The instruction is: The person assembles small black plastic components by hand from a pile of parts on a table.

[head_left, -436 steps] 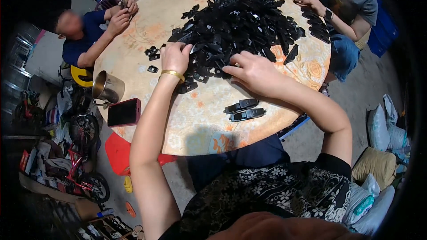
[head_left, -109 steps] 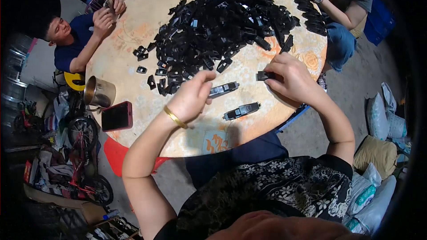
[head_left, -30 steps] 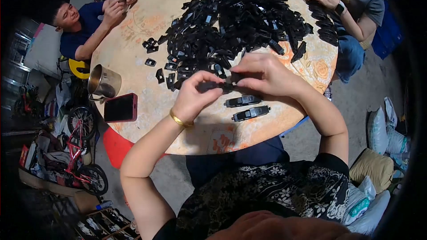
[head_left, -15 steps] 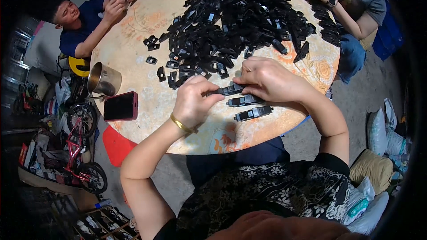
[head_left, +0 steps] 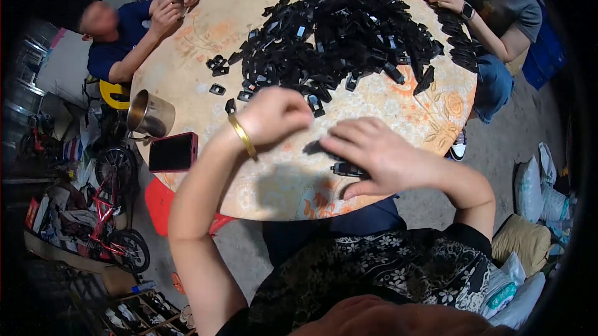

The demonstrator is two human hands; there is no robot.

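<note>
My left hand (head_left: 273,118), with a gold bracelet on its wrist, is over the near edge of a heap of small black plastic parts (head_left: 336,43). Its fingers are curled together, and what they hold, if anything, is hidden. My right hand (head_left: 381,152) lies open with fingers stretched over the row of black parts in front of me. One black part (head_left: 346,169) shows beneath its palm, between thumb and forefinger. A darker blurred piece (head_left: 314,148) sticks out by its fingertips.
The round table has a floral cover (head_left: 280,199). At the left are a metal mug (head_left: 151,115) and a phone (head_left: 173,153). One person sits at the left, another at the right beside a row of black parts (head_left: 460,46). Several loose parts (head_left: 217,67) lie left of the heap.
My left hand has come away from the part it was holding with the right and moved up toward the heap. My right hand has opened and shifted down over the row.
</note>
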